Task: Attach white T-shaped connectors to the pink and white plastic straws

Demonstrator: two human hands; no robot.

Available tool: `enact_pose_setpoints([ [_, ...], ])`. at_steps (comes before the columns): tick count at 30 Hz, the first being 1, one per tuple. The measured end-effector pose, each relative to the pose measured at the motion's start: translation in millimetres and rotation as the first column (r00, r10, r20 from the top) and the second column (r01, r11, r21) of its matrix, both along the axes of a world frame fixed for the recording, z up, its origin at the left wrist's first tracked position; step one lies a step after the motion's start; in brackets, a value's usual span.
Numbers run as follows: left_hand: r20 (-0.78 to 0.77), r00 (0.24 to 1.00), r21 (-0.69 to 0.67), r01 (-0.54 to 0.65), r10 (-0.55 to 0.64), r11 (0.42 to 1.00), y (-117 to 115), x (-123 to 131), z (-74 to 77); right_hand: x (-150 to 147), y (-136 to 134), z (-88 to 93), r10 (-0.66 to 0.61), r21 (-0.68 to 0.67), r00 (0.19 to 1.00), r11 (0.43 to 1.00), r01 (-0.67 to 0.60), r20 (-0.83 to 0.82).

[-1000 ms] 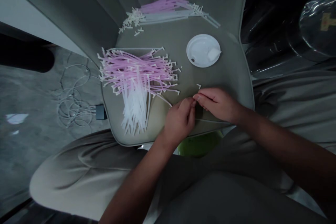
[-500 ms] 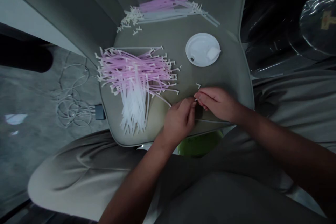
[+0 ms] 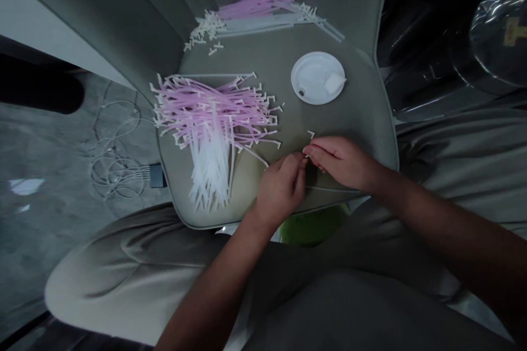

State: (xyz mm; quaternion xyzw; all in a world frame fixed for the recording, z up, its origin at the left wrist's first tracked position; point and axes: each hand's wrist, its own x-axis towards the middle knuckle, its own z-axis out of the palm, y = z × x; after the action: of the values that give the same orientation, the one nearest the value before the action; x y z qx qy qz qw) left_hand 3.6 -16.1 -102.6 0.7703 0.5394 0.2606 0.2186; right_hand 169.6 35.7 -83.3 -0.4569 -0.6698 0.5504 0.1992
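My left hand (image 3: 283,184) is closed on a thin tube; its ends show to the left near the pile and to the right along the seat. The fingertips of my right hand (image 3: 340,160) pinch a small white connector (image 3: 308,156) against my left fingertips. Just above my right fingertips lies a loose white connector (image 3: 312,134). To the left is a pile of pink tubes (image 3: 218,100) with white end pieces, with a bunch of white tubes (image 3: 211,167) across it.
On the grey chair seat (image 3: 263,57) are a white dish (image 3: 318,78) holding something white, and more tubes (image 3: 259,19) with small connectors (image 3: 209,24) at the back. Cables (image 3: 115,170) lie on the floor. A green object (image 3: 315,226) shows below the seat's front edge.
My right fingertips have shifted very slightly left toward my left hand. The piles and dish are unchanged.
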Motion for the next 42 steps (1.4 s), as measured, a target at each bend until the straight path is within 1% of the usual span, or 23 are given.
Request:
enact_pose_setpoints([
  [13,-0.003,1.000,0.009,0.006,-0.006,1.000,0.3,-0.3,0.5,-0.5,0.4,0.6,0.005,0.020,0.999,1.000,-0.006,0.032],
  [20,0.036,0.999,0.007,0.018,-0.018,1.000,1.1,-0.3,-0.1,-0.9,0.3,1.3,0.005,0.024,0.999,1.000,-0.006,0.041],
  [27,0.029,0.999,0.026,0.018,-0.019,0.999,1.3,-0.4,-0.4,-1.5,1.6,0.8,0.008,0.044,0.999,0.999,-0.010,0.052],
  [38,0.011,1.000,-0.015,0.024,-0.023,1.000,1.1,-0.7,-0.2,-0.8,1.6,0.6,0.037,0.079,0.995,0.996,-0.044,0.090],
  [42,-0.022,1.000,-0.027,0.016,-0.016,1.000,1.7,-0.3,1.9,-0.9,1.1,-0.6,0.017,0.105,0.998,0.994,-0.025,0.068],
])
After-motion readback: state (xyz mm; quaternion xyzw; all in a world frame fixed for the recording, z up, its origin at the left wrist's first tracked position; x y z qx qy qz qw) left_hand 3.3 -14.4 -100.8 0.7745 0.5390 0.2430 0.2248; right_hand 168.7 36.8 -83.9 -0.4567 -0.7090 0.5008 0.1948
